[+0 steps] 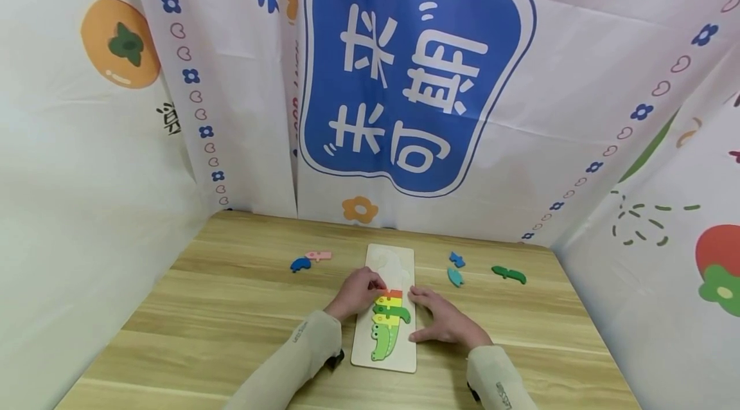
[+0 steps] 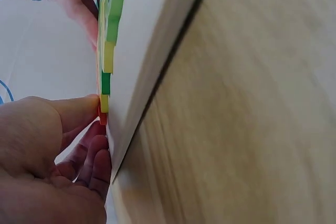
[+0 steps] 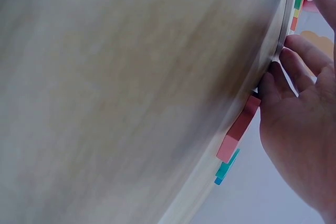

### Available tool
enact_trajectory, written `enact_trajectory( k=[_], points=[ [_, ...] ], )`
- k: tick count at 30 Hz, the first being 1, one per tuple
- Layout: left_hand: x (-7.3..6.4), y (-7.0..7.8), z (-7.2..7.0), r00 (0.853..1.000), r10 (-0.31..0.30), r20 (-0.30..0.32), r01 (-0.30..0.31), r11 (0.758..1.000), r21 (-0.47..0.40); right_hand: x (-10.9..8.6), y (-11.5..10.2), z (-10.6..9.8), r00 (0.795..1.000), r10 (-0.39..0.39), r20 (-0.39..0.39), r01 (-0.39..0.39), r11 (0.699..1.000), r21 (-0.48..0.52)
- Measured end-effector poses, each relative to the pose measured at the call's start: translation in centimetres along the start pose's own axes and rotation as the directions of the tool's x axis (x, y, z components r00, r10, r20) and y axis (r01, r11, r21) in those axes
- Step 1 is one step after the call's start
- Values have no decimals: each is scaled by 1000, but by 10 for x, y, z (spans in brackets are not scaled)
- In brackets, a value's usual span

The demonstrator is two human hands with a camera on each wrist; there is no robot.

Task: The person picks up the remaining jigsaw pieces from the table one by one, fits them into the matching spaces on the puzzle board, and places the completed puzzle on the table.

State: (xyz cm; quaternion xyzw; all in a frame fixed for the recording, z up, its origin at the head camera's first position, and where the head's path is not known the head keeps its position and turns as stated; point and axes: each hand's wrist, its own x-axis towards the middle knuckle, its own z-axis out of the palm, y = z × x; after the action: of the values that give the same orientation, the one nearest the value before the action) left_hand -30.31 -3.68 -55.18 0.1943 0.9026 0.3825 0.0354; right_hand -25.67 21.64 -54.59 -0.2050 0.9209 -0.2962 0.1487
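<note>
A pale wooden puzzle board (image 1: 364,349) lies lengthwise on the table, partly filled with a crocodile. Its green head piece (image 1: 381,340) is at the near end, followed by yellow and green body pieces (image 1: 388,311). An orange-red puzzle piece (image 1: 395,294) sits at the far end of this row. My left hand (image 1: 356,291) pinches that piece by its left end; in the left wrist view the thumb (image 2: 79,109) presses on it from above. With fingers spread, my right hand (image 1: 444,320) rests along the board's right edge and holds nothing.
Loose pink (image 1: 320,256) and dark blue (image 1: 300,265) pieces lie left of the board. Blue (image 1: 457,259), teal (image 1: 455,277) and green (image 1: 509,274) pieces lie on the right. A red piece (image 3: 239,129) shows close by the right hand. Printed curtains (image 1: 248,108) surround the table.
</note>
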Motion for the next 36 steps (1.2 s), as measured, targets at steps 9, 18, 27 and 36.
enact_trajectory(
  k=[9,18,27,36],
  points=[
    [-8,2,-12,1000,-9,26,9,999,-32,0,-2,-1,1000,0,0,0,1000,-4],
    [-27,-18,-32,993,60,101,-73,989,131,-1,-5,-2,1000,7,-1,-7,1000,-10],
    [-52,-31,-44,958,66,280,-135,962,236,-3,-5,0,1000,24,5,-24,1000,-4],
    [-55,-35,-45,951,55,305,-142,952,270,-1,-4,0,1000,11,0,-11,1000,-9]
  ],
)
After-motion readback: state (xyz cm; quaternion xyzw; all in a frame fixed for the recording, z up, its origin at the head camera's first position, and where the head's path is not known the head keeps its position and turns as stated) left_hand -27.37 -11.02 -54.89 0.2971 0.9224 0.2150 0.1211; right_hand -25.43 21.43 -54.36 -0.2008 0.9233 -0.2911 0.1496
